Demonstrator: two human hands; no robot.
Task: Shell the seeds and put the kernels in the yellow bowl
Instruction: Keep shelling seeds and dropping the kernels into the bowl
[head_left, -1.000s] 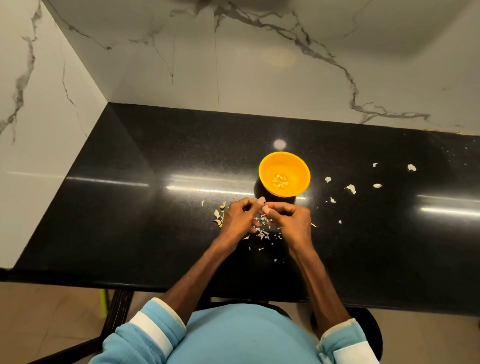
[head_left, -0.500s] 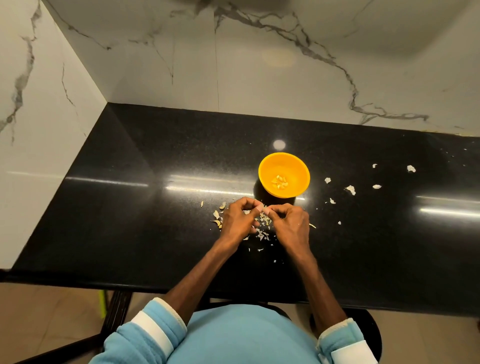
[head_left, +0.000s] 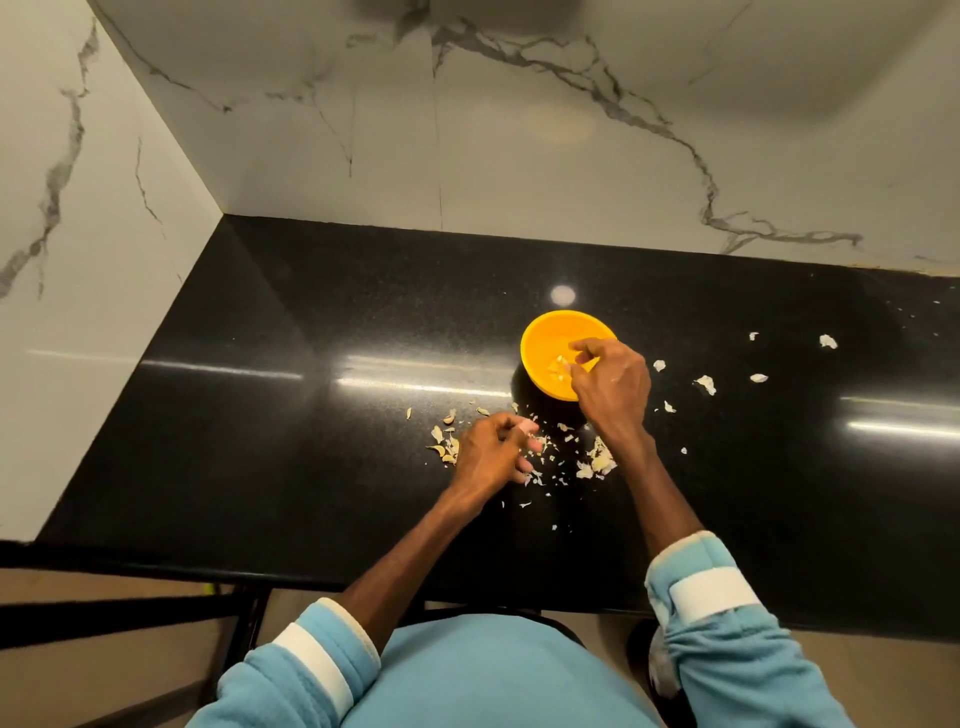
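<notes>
- A seated person's right hand (head_left: 613, 384) reaches over the near rim of the yellow bowl (head_left: 540, 332), fingers curled and tips just above the pale kernels (head_left: 558, 366) lying inside; whether they pinch a kernel cannot be told.
- The left hand (head_left: 491, 454) sits low over a litter of shell fragments (head_left: 597, 462), fingers curled inward; what they hold, if anything, cannot be made out.
- The bowl stands on a glossy black countertop (head_left: 311, 441), just beyond the shell litter.
- More loose husks (head_left: 705, 383) lie scattered to the bowl's right.
- White-veined marble walls (head_left: 519, 156) meet behind the counter.
</notes>
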